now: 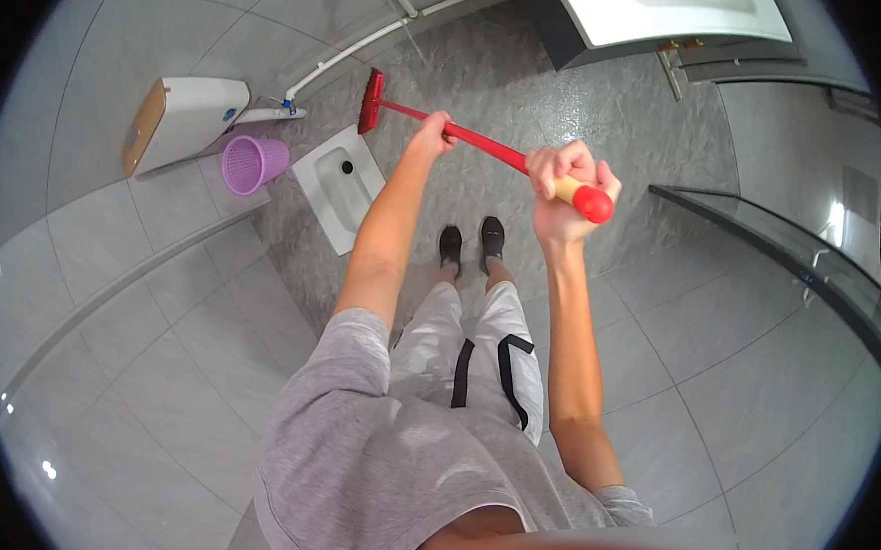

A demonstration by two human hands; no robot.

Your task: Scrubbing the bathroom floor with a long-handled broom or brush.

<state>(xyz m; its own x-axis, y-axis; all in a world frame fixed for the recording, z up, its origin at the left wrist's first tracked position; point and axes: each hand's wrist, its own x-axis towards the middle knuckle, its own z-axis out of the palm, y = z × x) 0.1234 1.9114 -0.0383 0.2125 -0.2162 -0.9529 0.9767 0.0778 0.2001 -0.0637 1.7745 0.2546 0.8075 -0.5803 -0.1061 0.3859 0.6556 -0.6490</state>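
Note:
A long-handled floor brush point(484, 145) with a red pole slants from the right foreground toward the far left. My left hand point(435, 134) is wrapped round the pole at its middle. Nearer to me, my right hand point(566, 191) grips the upper end, where a pale yellow section and a round red cap stick out past the fingers. The red brush head point(371, 101) is on the grey floor by the far edge of a white squat toilet point(308, 177). Its bristles face left, toward the toilet and the wall pipe.
A purple wastebasket point(255, 164) stands left of the toilet, below a white cistern point(191, 119) on the wall. White pipes point(349, 51) run along the far wall. A washbasin on a dark cabinet point(677, 29) is at far right. A dark-framed glass panel point(789, 262) stands on the right.

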